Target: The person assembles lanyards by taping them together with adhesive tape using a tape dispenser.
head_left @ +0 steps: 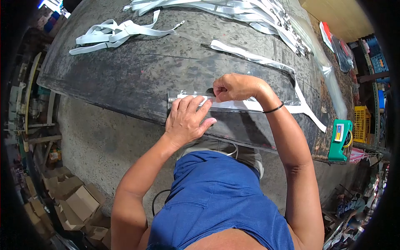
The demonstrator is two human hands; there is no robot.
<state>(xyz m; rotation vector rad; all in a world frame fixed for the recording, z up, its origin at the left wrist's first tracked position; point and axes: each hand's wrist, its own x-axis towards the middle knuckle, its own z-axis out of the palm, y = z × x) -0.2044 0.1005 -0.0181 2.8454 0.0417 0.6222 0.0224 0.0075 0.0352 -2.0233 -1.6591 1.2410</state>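
Observation:
A white strap lies along the near edge of the dark table, partly inside a clear plastic sleeve. My left hand rests on the sleeve's left part, palm down with its fingers apart. Just right of it, my right hand is closed at the sleeve's upper edge; whatever its fingers pinch is hidden. Beyond my right hand, another white strap with a metal clip stretches to the right and bends down toward the near edge.
A bundle of white straps lies at the table's far left and a larger pile at the back. A green tape dispenser stands at the right corner near long clear plastic sleeves. Cardboard boxes lie on the floor.

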